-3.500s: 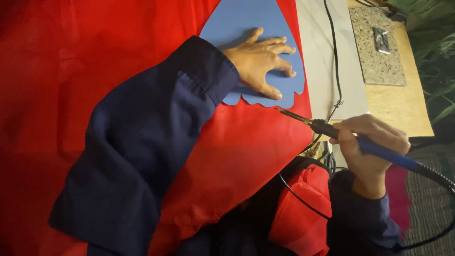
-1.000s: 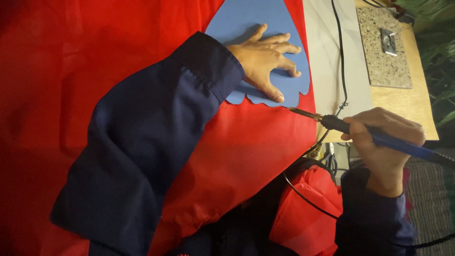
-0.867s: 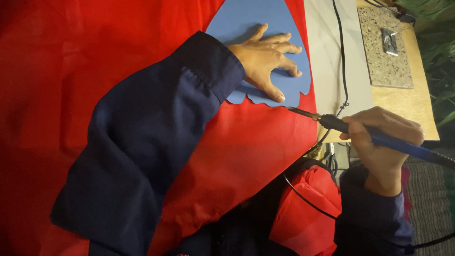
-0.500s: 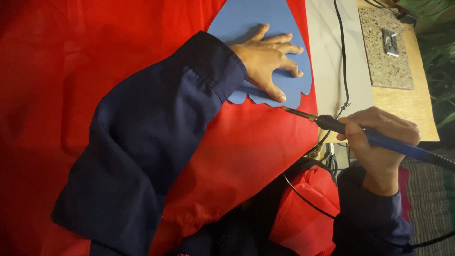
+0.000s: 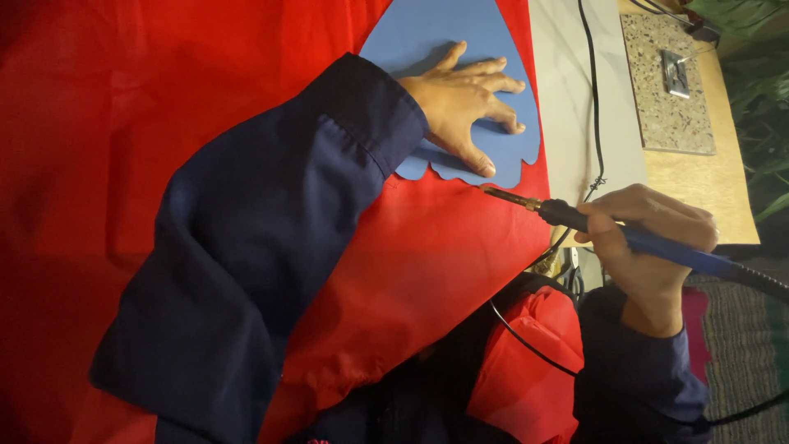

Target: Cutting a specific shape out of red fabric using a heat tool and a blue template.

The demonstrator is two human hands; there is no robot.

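Observation:
My left hand [image 5: 467,100] lies flat with fingers spread on a blue paper template [image 5: 427,37] with a scalloped lower edge, pressing it onto red fabric [image 5: 148,99]. My right hand [image 5: 649,238] grips a blue-handled soldering iron [image 5: 625,234] like a pen. Its brass tip touches the red fabric just below the template's scalloped edge, near my left thumb. A dark cord runs from the iron's handle off to the right.
A grey-white table surface [image 5: 567,99] shows right of the fabric, crossed by a black cable [image 5: 593,90]. A speckled stone slab [image 5: 657,107] with a small metal piece lies on a wooden board [image 5: 707,197]. Bunched red fabric [image 5: 526,362] hangs near my lap.
The iron's tip has crept left along the scalloped edge toward my left thumb. My left hand stays pressed on the template.

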